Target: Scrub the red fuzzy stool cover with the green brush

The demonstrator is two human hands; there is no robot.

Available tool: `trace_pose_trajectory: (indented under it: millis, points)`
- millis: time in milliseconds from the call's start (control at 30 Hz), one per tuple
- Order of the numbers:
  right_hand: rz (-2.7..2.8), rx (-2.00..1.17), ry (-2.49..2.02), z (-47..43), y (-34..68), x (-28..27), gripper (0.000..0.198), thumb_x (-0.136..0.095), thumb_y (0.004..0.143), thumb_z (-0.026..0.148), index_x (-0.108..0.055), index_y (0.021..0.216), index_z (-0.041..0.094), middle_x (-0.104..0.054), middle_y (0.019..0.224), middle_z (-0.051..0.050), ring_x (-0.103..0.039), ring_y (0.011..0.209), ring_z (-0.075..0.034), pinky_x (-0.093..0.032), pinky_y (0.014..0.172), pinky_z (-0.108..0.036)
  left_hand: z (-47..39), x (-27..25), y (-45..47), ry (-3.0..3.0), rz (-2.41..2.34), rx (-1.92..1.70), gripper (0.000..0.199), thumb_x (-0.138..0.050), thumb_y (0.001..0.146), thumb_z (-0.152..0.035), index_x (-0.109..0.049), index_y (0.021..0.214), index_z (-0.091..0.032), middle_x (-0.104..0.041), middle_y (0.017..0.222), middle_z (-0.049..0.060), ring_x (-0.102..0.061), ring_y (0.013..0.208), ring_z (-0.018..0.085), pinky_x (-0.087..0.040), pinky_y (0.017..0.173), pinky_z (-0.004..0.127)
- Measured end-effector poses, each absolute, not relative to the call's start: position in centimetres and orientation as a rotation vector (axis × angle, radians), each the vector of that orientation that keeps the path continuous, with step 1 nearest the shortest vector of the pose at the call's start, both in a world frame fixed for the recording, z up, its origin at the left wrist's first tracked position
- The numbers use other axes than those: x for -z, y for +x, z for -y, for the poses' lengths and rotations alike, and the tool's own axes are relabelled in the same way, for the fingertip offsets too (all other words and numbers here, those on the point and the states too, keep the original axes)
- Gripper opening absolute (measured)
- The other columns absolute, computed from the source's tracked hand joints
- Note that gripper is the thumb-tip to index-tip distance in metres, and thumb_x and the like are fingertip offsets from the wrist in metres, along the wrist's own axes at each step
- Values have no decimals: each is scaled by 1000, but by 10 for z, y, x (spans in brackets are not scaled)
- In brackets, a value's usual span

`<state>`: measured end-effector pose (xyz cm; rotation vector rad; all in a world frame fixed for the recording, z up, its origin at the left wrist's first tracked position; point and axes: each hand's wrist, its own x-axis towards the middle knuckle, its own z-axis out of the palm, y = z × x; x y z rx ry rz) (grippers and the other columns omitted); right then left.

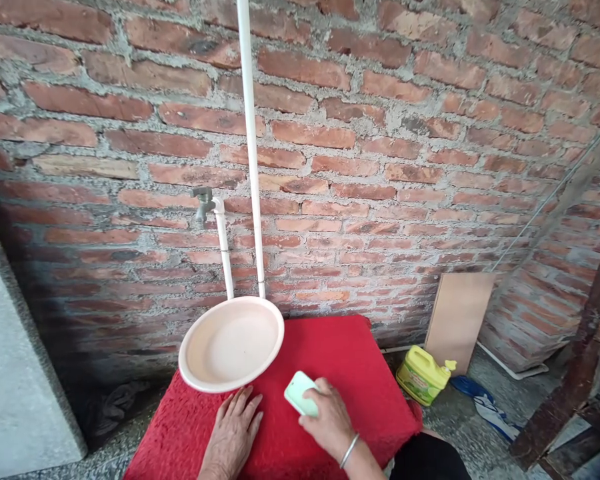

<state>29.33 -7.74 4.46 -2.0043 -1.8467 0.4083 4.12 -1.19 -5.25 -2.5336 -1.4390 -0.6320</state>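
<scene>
A red plush cloth (330, 347) covers a low table in front of me. My left hand (233, 427) lies flat on it, fingers stretched out close to the near rim of the basin. That pale pink basin (190, 380) sits tilted toward the back left of the cloth, with no objects visible in it. My right hand (329, 417), with a silver bangle at the wrist, grips a flat pale green brush-like block (296, 392) on the cloth. The block has rounded corners and a small hole near its far end. Its underside is hidden.
A tap (204, 203) on white pipes (251, 147) stands against the brick wall (330, 133). Right of the table are a yellow jug (420, 377), a leaning board (460, 320), flip-flops (495, 413) and a wooden frame (565, 373). A grey slab (20, 347) stands left.
</scene>
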Motion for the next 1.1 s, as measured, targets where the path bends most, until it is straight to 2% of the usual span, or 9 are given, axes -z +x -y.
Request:
trace_pose_trajectory:
  millis: [167, 333, 400, 500, 600, 733, 833, 933, 1100]
  points:
    - [1529, -216, -2337, 97, 407, -46, 31, -62, 79, 33, -68, 109, 28, -62, 110, -4, -64, 98, -18, -46, 90, -27, 15, 48, 43, -2514, 1442, 645, 33, -49, 94, -31, -67, 122, -29, -63, 133, 7, -57, 124, 25, -40, 106, 46]
    - [1147, -28, -2641, 139, 486, -55, 41, -51, 85, 40, -64, 118, 20, -62, 113, -15, -65, 98, -31, -49, 88, -42, 15, 46, 42, -2519, 1449, 669, 33, -50, 94, -30, -67, 122, -29, -64, 133, 7, -58, 123, 25, -39, 106, 46]
    - [1127, -22, -2601, 148, 482, -57, 41, -50, 85, 41, -64, 118, 19, -61, 113, -16, -65, 99, -32, -49, 88, -43, 14, 47, 41, -2528, 1453, 669, 33, -50, 94, -30, -67, 122, -29, -64, 133, 7, -57, 123, 26, -39, 106, 46]
    - [1287, -101, -2398, 146, 438, -55, 35, -54, 82, 39, -67, 110, 24, -62, 112, -11, -64, 102, -26, -47, 93, -36, 12, 48, 40, -2545, 1469, 646, 34, -48, 94, -30, -67, 123, -29, -63, 134, 7, -56, 125, 25, -40, 107, 46]
    - [1539, -268, -2176, 135, 371, -50, 29, -60, 75, 31, -69, 103, 29, -62, 111, -3, -63, 100, -20, -46, 92, -27, 12, 49, 38, -2550, 1492, 623, 36, -46, 95, -29, -67, 124, -28, -62, 135, 7, -56, 126, 24, -40, 107, 47]
    - [1738, -382, -2057, 126, 318, -49, 33, -63, 67, 21, -70, 99, 31, -61, 109, 0, -61, 99, -19, -44, 92, -27, 12, 48, 38, -2562, 1496, 616, 36, -47, 95, -30, -66, 125, -29, -62, 136, 6, -56, 126, 24, -41, 107, 47]
    - [1704, -342, -2142, 129, 340, -50, 32, -62, 69, 23, -70, 100, 30, -62, 110, -1, -62, 99, -19, -44, 92, -28, 13, 45, 39, -2573, 1501, 602, 36, -47, 95, -30, -66, 125, -29, -62, 136, 7, -55, 127, 25, -41, 107, 47]
    - [1575, -219, -2274, 144, 403, -46, 29, -60, 75, 31, -70, 102, 28, -62, 110, -4, -63, 99, -21, -46, 93, -30, 14, 41, 41, -2583, 1509, 587, 35, -48, 94, -30, -66, 124, -28, -62, 136, 7, -55, 127, 24, -40, 108, 47]
    - [1241, 51, -2562, 177, 491, -37, 41, -53, 81, 43, -68, 112, 19, -63, 106, -12, -65, 96, -27, -50, 88, -38, 16, 37, 42, -2570, 1521, 589, 34, -49, 94, -32, -67, 124, -29, -62, 136, 8, -56, 125, 25, -40, 107, 47]
